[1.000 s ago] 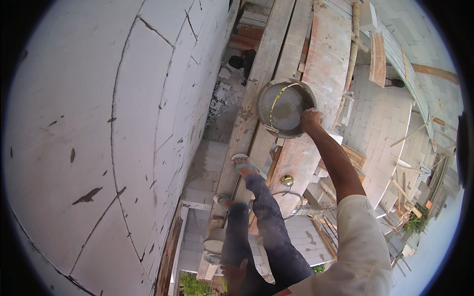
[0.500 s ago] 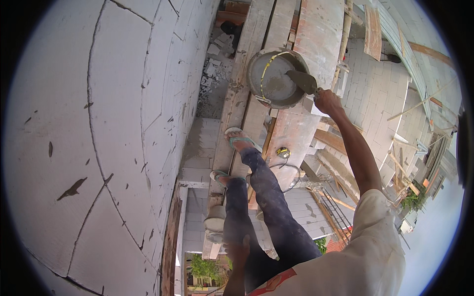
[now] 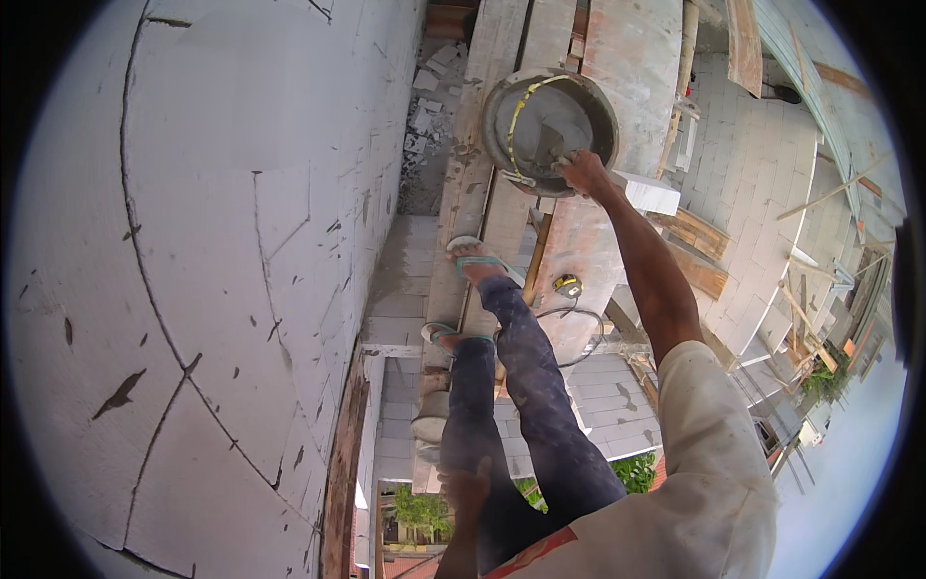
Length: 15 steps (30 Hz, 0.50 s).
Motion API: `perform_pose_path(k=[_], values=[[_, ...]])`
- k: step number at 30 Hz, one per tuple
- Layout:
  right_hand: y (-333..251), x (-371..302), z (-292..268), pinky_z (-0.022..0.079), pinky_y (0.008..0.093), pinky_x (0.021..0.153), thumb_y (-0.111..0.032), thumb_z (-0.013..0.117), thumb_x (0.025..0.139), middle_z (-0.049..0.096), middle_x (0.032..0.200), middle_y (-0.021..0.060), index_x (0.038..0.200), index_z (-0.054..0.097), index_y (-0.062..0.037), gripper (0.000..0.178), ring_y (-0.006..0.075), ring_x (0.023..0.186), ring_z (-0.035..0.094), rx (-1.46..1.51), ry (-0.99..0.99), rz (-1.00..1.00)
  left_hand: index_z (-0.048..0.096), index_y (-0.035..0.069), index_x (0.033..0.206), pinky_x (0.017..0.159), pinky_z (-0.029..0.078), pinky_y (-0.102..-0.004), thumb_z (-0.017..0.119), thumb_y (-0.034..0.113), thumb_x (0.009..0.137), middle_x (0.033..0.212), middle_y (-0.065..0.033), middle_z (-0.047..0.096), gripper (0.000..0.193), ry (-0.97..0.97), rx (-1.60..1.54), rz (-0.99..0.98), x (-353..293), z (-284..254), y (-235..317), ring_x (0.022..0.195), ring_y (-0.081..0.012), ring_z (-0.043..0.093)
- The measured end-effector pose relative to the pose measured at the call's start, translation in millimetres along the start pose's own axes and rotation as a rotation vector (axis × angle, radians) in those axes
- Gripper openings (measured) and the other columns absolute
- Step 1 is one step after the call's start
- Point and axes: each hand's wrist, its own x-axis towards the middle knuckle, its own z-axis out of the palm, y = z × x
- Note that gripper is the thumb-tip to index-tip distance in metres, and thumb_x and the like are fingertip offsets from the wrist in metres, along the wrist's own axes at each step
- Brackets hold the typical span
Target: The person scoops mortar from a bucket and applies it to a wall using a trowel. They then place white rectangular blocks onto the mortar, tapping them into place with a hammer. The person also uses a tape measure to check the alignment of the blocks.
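Observation:
My right hand [image 3: 585,175] is closed round the handle of a trowel [image 3: 551,141]. The trowel's blade dips into grey wet mortar [image 3: 570,108] inside a round black bucket [image 3: 608,130]. A yellow-wrapped bucket handle [image 3: 515,125] arches across the left part of the opening. My left hand [image 3: 469,490] lies against my dark trouser leg, thumb apart from the fingers, with nothing seen in it; part of it blends into the shadow.
Mortar-stained planks [image 3: 497,82] carry the bucket and my sandalled feet. A yellow-black tape measure [image 3: 568,286] lies beside a dark cable [image 3: 600,338]. Along the left rises a pale block wall [image 3: 222,289]. Broken block pieces [image 3: 424,116] lie below the planks; a smaller bucket [image 3: 431,417] stands behind my feet.
My right hand has moved left over the bucket, and the trowel blade has gone from the right rim down into the mortar. My left hand stays at my leg.

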Motion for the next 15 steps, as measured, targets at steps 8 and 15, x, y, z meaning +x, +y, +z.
perform_pose_path(k=[8,15], values=[[58.1,-49.9,23.4,0.057,0.0469,0.077,-0.04,0.077,0.091,0.074,0.097,0.0243,0.119,0.071,0.0013,0.05,0.0378,0.086,0.073,0.106,0.437,-0.353,0.021,-0.02,0.149,0.104,0.048,-0.0564,0.064,0.084,0.079,0.14,-0.0359,0.046,0.134,0.016,-0.019,0.046,-5.5,-9.3,-6.1,0.128,-0.0505,0.054],[39.2,-179.1,-27.9,0.057,0.0477,0.08,-0.041,0.075,0.094,0.074,0.094,0.0259,0.106,0.071,0.0007,0.044,0.0426,0.089,0.073,0.026,0.445,-0.344,0.019,-0.008,0.158,0.11,0.043,-0.057,0.068,0.068,0.087,0.143,-0.0373,0.047,0.115,0.025,-0.303,0.266,-31.6,-1.8,-47.7,0.134,-0.0528,0.049]])
